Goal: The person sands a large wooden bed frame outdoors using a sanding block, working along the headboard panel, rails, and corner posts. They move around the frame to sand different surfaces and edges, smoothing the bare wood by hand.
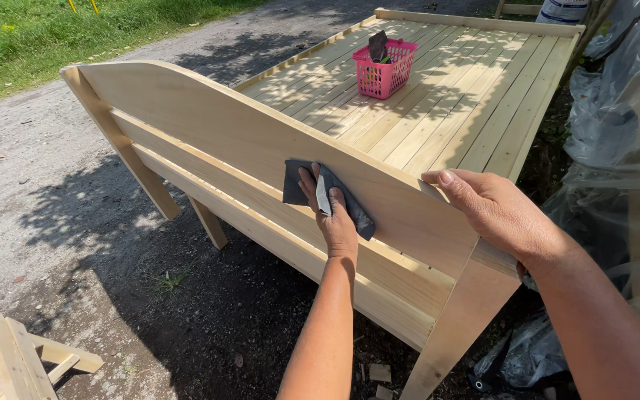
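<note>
We count one bare wooden bed frame (438,111), and everything else sits around it. One pink plastic basket (384,69) on its slats, one dark sheet of sandpaper (298,185) on its headboard, two hands on that same headboard: left hand (332,215), right hand (494,211). One small wooden piece (9,359) lies on the ground off its near corner.

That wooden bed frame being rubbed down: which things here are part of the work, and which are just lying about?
In use:
- left hand, pressing the dark sandpaper sheet against the headboard
- right hand, resting on the headboard's top edge

Lying about:
- pink basket on the slats
- wood offcuts on the ground
- small wooden piece, lower left
- plastic sheeting, right
</note>
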A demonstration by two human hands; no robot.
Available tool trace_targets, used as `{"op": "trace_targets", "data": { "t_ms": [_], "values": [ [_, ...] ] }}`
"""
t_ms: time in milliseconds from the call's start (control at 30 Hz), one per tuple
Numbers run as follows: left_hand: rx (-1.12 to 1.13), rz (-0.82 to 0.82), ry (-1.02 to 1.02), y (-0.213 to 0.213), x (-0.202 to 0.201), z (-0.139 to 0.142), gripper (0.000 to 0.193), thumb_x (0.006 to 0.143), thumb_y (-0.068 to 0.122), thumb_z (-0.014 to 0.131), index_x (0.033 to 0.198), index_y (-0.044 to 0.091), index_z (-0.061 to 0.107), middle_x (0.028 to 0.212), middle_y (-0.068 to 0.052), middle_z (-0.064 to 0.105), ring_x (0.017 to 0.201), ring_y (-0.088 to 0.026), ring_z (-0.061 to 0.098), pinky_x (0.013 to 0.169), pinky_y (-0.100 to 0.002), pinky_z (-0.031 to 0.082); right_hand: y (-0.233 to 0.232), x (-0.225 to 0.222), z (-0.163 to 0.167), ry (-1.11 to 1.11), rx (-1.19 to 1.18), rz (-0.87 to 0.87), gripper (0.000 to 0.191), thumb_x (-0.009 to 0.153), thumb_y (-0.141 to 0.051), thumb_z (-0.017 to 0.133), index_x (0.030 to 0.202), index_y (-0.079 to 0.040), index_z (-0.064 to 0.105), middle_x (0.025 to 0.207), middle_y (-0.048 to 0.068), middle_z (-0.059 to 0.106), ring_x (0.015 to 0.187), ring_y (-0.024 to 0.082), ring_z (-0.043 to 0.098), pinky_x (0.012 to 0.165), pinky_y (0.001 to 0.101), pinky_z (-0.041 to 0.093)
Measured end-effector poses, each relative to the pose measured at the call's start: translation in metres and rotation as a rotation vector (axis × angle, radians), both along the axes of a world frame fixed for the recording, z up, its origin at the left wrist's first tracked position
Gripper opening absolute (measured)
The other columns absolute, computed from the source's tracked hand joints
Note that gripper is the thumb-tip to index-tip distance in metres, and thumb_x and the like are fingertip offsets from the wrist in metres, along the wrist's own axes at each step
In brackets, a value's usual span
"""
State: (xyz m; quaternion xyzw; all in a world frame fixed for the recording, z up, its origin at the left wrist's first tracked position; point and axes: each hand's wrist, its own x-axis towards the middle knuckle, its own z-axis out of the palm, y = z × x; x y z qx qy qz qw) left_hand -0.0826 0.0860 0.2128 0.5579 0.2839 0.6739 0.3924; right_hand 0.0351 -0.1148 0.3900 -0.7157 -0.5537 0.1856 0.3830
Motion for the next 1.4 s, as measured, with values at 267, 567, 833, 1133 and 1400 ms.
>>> {"op": "trace_targets", "data": {
  "t_ms": [267, 567, 833, 1133, 1400],
  "values": [
    [0.12, 0.182, 0.14, 0.008, -0.013, 0.019, 0.053, 0.111, 0.02, 0.04, 0.163, 0.016, 0.033, 0.175, -0.009, 0.016, 0.162, -0.042, 0.008, 0.13, -0.056, 0.016, 0.001, -0.007, 0.002, 0.021, -0.034, -0.058, 0.067, 0.093, -0.061, 0.043, 0.134, -0.014, 0.069, 0.126, 0.01, 0.076, 0.123, 0.022, 0.066, 0.102, 0.0377, 0.049],
    [0.327, 0.08, 0.384, -0.081, 0.001, -0.075, 0.053, 0.112, 0.019, 0.04, 0.163, 0.006, 0.034, 0.174, -0.022, 0.016, 0.163, -0.046, 0.005, 0.13, -0.059, 0.007, -0.002, -0.01, 0.001, 0.035, -0.02, -0.086, 0.061, 0.098, -0.056, 0.045, 0.131, -0.012, 0.071, 0.118, 0.011, 0.079, 0.114, 0.021, 0.07, 0.099, 0.0357, 0.051],
    [0.229, -0.127, 0.489, -0.129, 0.01, -0.118, 0.056, 0.108, 0.015, 0.041, 0.163, 0.004, 0.03, 0.173, -0.023, 0.014, 0.16, -0.048, 0.003, 0.126, -0.061, 0.004, -0.004, -0.013, 0.007, -0.016, -0.075, -0.119, 0.059, 0.098, -0.059, 0.047, 0.131, -0.017, 0.071, 0.118, 0.008, 0.079, 0.115, 0.022, 0.073, 0.098, 0.0364, 0.053],
    [0.319, -0.19, 0.737, -0.147, -0.002, -0.13, 0.057, 0.098, 0.009, 0.05, 0.155, 0.015, 0.053, 0.171, -0.016, 0.032, 0.16, -0.046, 0.014, 0.125, -0.065, 0.006, -0.009, 0.003, -0.002, -0.472, 0.201, 0.413, 0.063, 0.102, -0.054, 0.037, 0.147, -0.015, 0.056, 0.164, 0.01, 0.039, 0.153, 0.033, 0.027, 0.115, 0.0481, 0.03],
    [0.318, -0.076, 0.759, -0.12, -0.012, -0.11, 0.059, 0.1, 0.008, 0.05, 0.156, 0.023, 0.053, 0.172, -0.008, 0.035, 0.163, -0.042, 0.018, 0.129, -0.063, 0.018, 0.004, 0.023, -0.016, -0.55, 0.201, 0.512, 0.062, 0.101, -0.056, 0.036, 0.142, -0.017, 0.062, 0.159, 0.007, 0.046, 0.153, 0.032, 0.028, 0.117, 0.0484, 0.03]
  ]
}}
